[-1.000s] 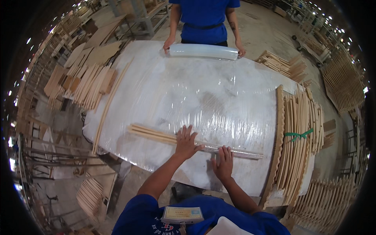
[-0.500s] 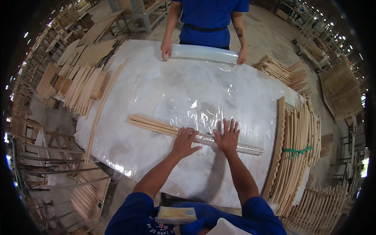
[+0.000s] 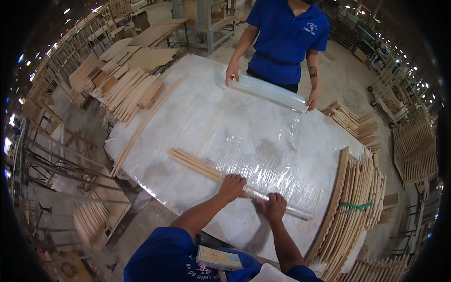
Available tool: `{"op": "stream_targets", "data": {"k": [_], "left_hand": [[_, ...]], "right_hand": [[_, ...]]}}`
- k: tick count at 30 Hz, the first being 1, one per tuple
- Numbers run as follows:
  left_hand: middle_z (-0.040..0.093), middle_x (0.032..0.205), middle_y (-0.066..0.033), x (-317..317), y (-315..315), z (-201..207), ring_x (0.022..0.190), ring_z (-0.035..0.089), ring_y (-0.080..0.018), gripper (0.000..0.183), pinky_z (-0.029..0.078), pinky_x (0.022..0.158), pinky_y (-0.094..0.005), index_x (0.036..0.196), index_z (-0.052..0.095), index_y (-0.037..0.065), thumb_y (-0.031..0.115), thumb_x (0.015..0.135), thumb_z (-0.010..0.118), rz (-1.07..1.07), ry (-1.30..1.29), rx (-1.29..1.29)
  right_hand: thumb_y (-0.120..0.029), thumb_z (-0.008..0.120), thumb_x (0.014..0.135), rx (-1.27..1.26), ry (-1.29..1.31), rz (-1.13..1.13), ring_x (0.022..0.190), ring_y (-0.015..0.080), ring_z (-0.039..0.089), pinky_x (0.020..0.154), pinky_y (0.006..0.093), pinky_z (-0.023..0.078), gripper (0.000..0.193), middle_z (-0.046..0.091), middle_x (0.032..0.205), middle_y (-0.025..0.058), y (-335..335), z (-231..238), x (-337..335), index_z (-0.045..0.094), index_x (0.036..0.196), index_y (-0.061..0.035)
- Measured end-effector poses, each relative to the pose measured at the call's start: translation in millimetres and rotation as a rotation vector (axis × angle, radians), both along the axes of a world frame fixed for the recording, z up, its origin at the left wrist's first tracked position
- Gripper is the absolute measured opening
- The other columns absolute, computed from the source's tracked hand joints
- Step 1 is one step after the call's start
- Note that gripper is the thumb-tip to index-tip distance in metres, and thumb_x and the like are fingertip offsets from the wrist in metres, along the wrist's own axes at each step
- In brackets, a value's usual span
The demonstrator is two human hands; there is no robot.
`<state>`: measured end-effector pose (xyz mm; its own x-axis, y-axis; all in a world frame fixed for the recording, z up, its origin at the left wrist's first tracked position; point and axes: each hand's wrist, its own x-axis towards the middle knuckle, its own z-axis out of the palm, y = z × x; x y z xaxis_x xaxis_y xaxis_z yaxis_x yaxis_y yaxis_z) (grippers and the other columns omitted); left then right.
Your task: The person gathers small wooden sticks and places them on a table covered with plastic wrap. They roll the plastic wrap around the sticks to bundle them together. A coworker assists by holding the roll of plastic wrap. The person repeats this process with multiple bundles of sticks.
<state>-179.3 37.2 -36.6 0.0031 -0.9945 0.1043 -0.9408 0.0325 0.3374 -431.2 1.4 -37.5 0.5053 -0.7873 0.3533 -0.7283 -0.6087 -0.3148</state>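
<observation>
Woodworking workshop: stacks of wooden slats [image 3: 126, 96]

L forearm [image 3: 199, 216] is stretched fwd & slanted R across the near edge of the surface [image 3: 202, 110]; R forearm [image 3: 286, 244] is angled slightly L, nearer the R edge. L hand [image 3: 232, 188] is held back-up, fingers bent & close tog. R hand [image 3: 274, 208] is placed near it, thumb spread L, fingers pointed fwd. Fingertips partly hidden.
</observation>
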Motion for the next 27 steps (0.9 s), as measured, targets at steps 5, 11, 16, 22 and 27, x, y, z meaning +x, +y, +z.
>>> {"op": "stream_targets", "data": {"k": [5,11,16,22,27], "left_hand": [[0.065,0.128,-0.0145,-21,65,-1,0.13,0.057,-0.0348,0.082,0.039,0.115,-0.0542,0.12,0.069,0.009,0.075,0.074,0.081,-0.013,0.081,0.087],[0.044,0.161,-0.0219,-27,28,11,0.155,0.032,-0.0488,0.075,0.017,0.126,-0.0708,0.133,0.067,0.009,0.072,0.093,0.068,0.066,-0.059,-0.158],[0.052,0.152,-0.0189,-18,-24,13,0.151,0.041,-0.044,0.053,0.028,0.124,-0.0656,0.123,0.071,0.008,0.056,0.099,0.071,0.124,0.067,-0.249],[0.061,0.144,-0.0127,19,-36,2,0.143,0.053,-0.038,0.047,0.029,0.124,-0.0652,0.125,0.071,0.011,0.046,0.095,0.079,0.134,0.249,-0.111],[0.062,0.136,-0.0108,22,-30,5,0.129,0.057,-0.035,0.07,0.033,0.12,-0.0624,0.138,0.059,0.01,0.053,0.088,0.084,-0.072,0.053,-0.296]], "right_hand": [[-0.054,0.084,0.087,0.089,-0.042,0.009,0.11,0.0384,0.063,0.095,0.054,0.046,0.059,0.067,0.118,0.0148,61,1,-22,0.065,0.12,-0.0094],[-0.044,0.085,0.089,0.111,-0.002,0.009,0.155,0.049,0.037,0.128,0.0696,0.021,0.087,0.048,0.16,0.0247,85,-5,-20,0.047,0.157,-0.0053],[-0.053,0.079,0.093,0.036,-0.015,-0.01,0.158,0.0482,0.035,0.127,0.0696,0.021,0.093,0.041,0.17,0.0246,60,-7,4,0.042,0.164,-0.0049],[-0.061,0.071,0.098,0.028,0.067,-0.066,0.158,0.0497,0.035,0.126,0.0715,0.022,0.086,0.045,0.168,0.022,-22,-1,31,0.05,0.159,-0.004],[-0.058,0.071,0.097,0.039,0.104,-0.282,0.154,0.0507,0.039,0.125,0.0686,0.026,0.077,0.055,0.157,0.0256,-97,9,41,0.058,0.152,-0.0061]]}}
